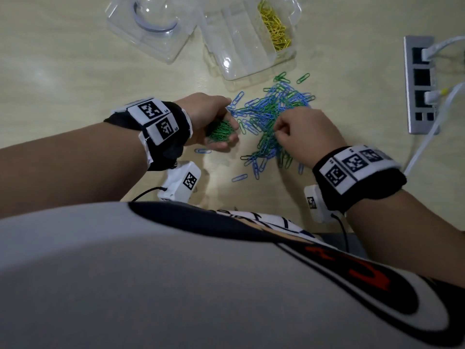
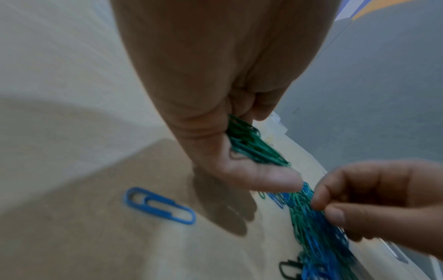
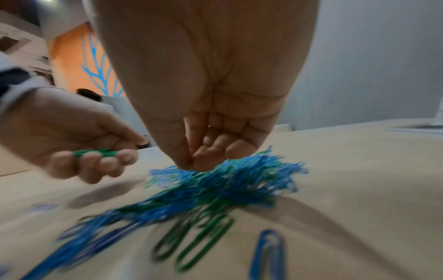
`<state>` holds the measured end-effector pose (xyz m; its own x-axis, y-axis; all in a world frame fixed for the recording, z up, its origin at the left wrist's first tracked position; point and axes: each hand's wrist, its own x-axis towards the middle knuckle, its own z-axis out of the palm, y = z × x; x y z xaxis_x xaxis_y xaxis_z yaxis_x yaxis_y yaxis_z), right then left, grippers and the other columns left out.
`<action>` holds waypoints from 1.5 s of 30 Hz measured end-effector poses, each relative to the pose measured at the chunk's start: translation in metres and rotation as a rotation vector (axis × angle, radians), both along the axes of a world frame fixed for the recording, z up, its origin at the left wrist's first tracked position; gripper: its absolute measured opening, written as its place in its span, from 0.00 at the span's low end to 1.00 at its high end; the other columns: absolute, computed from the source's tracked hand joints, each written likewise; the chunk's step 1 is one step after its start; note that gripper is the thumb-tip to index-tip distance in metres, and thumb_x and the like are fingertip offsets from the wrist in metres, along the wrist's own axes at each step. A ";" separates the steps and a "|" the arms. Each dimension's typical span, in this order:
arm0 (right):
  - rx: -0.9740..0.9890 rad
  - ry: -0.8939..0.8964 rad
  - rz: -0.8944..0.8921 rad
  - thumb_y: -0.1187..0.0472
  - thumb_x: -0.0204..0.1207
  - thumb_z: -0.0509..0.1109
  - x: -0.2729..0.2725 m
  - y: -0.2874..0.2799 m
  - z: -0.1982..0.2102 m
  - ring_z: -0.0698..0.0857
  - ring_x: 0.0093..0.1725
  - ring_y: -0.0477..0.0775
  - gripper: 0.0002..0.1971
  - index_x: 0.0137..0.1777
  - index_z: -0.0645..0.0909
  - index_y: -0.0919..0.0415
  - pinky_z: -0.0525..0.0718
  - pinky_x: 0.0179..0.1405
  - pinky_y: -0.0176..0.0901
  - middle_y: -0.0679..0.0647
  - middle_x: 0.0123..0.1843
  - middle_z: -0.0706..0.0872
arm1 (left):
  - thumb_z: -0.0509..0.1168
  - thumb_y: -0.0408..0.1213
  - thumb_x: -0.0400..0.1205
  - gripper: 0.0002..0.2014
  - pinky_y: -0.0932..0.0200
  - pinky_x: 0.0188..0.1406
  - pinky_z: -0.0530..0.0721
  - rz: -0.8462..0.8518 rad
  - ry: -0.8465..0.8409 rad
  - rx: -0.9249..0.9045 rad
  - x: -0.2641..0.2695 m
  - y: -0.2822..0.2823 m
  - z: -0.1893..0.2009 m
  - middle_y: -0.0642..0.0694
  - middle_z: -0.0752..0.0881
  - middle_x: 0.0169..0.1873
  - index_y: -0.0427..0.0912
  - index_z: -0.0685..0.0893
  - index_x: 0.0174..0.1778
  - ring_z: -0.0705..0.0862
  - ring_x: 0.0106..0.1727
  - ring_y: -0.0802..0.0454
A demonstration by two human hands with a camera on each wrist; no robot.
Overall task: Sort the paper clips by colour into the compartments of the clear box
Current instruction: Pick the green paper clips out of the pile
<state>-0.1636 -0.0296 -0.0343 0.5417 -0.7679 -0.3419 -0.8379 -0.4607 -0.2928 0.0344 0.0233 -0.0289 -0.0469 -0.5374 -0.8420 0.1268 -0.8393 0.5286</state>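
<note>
A loose pile of blue and green paper clips (image 1: 271, 114) lies on the pale table (image 1: 75, 76), just in front of the clear box (image 1: 241, 54). The box's right compartment holds yellow clips (image 1: 275, 28); its other compartments look bare. My left hand (image 1: 216, 119) hovers at the pile's left edge, palm up, and grips a bunch of green clips (image 1: 221, 131) (image 2: 251, 145). My right hand (image 1: 281, 127) reaches down onto the pile, thumb and forefinger pinched together on a green clip (image 2: 309, 206) among the tangle. The pinch itself is blurred in the right wrist view.
The box's clear lid (image 1: 151, 28) lies at the back left. A grey socket strip (image 1: 422, 84) with white cables runs along the right side. Stray blue clips (image 1: 239, 177) lie near the table's front edge, one more (image 2: 159, 205) under my left hand.
</note>
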 end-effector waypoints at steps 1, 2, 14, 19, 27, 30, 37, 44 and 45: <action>0.022 -0.023 0.062 0.59 0.77 0.63 0.004 0.007 -0.001 0.82 0.55 0.58 0.10 0.52 0.85 0.52 0.80 0.52 0.47 0.54 0.53 0.84 | 0.47 0.49 0.89 0.26 0.55 0.33 0.87 0.004 -0.012 -0.003 0.001 0.000 0.001 0.35 0.79 0.31 0.35 0.79 0.36 0.85 0.31 0.41; 0.050 -0.046 0.150 0.59 0.77 0.63 0.010 0.016 -0.001 0.82 0.55 0.59 0.10 0.53 0.85 0.52 0.81 0.53 0.49 0.54 0.54 0.84 | 0.46 0.49 0.89 0.26 0.54 0.35 0.86 0.013 -0.031 -0.002 0.003 0.000 0.002 0.35 0.79 0.32 0.35 0.80 0.36 0.85 0.34 0.40; 0.010 -0.104 1.238 0.62 0.81 0.62 0.079 0.090 -0.027 0.76 0.70 0.63 0.20 0.72 0.77 0.53 0.80 0.60 0.56 0.57 0.74 0.76 | 0.48 0.48 0.89 0.24 0.50 0.44 0.87 0.214 -0.187 0.030 0.041 0.036 0.001 0.36 0.82 0.28 0.35 0.80 0.37 0.85 0.30 0.41; -0.070 -0.037 1.226 0.61 0.78 0.42 0.067 0.079 -0.025 0.77 0.65 0.62 0.26 0.63 0.81 0.59 0.82 0.50 0.52 0.55 0.67 0.80 | 0.47 0.47 0.89 0.24 0.51 0.43 0.85 0.238 -0.186 0.028 0.037 0.042 0.001 0.35 0.80 0.29 0.35 0.78 0.38 0.83 0.25 0.41; -0.014 -0.014 0.940 0.72 0.72 0.54 0.040 0.063 -0.019 0.82 0.41 0.68 0.12 0.42 0.81 0.71 0.83 0.28 0.56 0.66 0.44 0.81 | 0.48 0.48 0.89 0.24 0.42 0.63 0.81 0.210 -0.187 0.033 0.027 0.035 0.003 0.35 0.79 0.30 0.35 0.79 0.37 0.82 0.38 0.39; -0.009 0.007 0.804 0.74 0.73 0.59 0.045 0.061 -0.013 0.80 0.46 0.68 0.09 0.51 0.77 0.70 0.74 0.35 0.53 0.66 0.47 0.79 | 0.48 0.49 0.89 0.25 0.52 0.44 0.90 0.192 -0.214 0.037 0.029 0.031 0.008 0.35 0.81 0.33 0.36 0.80 0.37 0.84 0.40 0.40; -0.121 -0.020 0.962 0.65 0.81 0.55 0.076 0.077 0.001 0.81 0.54 0.65 0.16 0.66 0.74 0.59 0.71 0.45 0.52 0.62 0.56 0.80 | 0.47 0.49 0.89 0.25 0.64 0.27 0.86 0.154 -0.254 0.028 0.034 0.035 0.014 0.39 0.82 0.34 0.38 0.80 0.37 0.83 0.33 0.49; -0.166 0.136 1.209 0.56 0.86 0.47 0.080 0.085 0.000 0.75 0.66 0.62 0.24 0.81 0.60 0.39 0.69 0.61 0.52 0.59 0.68 0.74 | 0.48 0.49 0.89 0.25 0.64 0.29 0.86 0.157 -0.268 0.043 0.041 0.046 0.011 0.38 0.82 0.33 0.38 0.81 0.36 0.84 0.35 0.46; -0.168 0.139 1.186 0.55 0.86 0.44 0.075 0.078 0.002 0.76 0.65 0.62 0.24 0.81 0.60 0.40 0.70 0.59 0.52 0.59 0.67 0.75 | 0.48 0.49 0.89 0.25 0.64 0.29 0.85 0.158 -0.265 0.040 0.041 0.046 0.011 0.38 0.82 0.33 0.38 0.81 0.36 0.84 0.35 0.46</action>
